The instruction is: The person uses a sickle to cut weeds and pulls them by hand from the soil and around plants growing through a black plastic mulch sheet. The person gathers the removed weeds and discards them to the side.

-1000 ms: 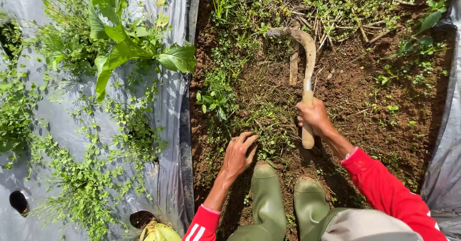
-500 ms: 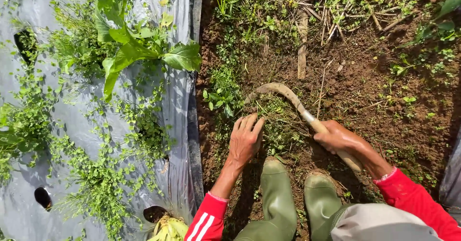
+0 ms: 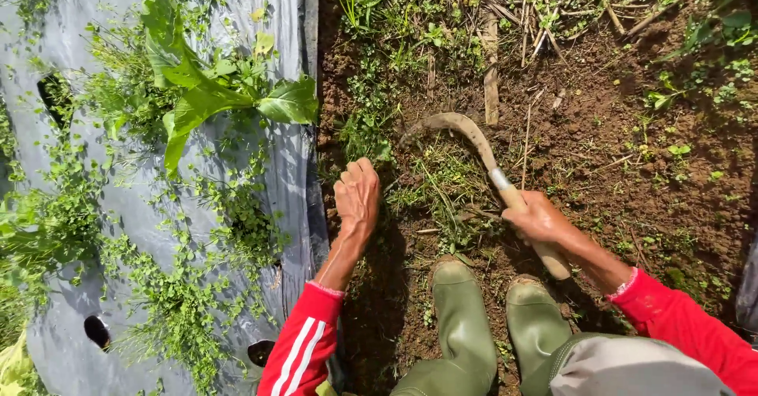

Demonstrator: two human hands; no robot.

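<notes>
Right hand (image 3: 537, 218) wrapped tight round pale wooden handle of sickle (image 3: 474, 139), curved blade lying in weeds (image 3: 442, 183) on bare soil. Left hand (image 3: 357, 197) curled shut over weed clump just beside plastic mulch sheet (image 3: 292, 175); contents not visible. Risk: blade pulled toward left fingers or green boots (image 3: 462, 317), close below. Possible nick to sheet edge.

Plastic sheet (image 3: 158, 206) left of soil furrow (image 3: 600, 151); boots (image 3: 462, 317) in furrow.
</notes>
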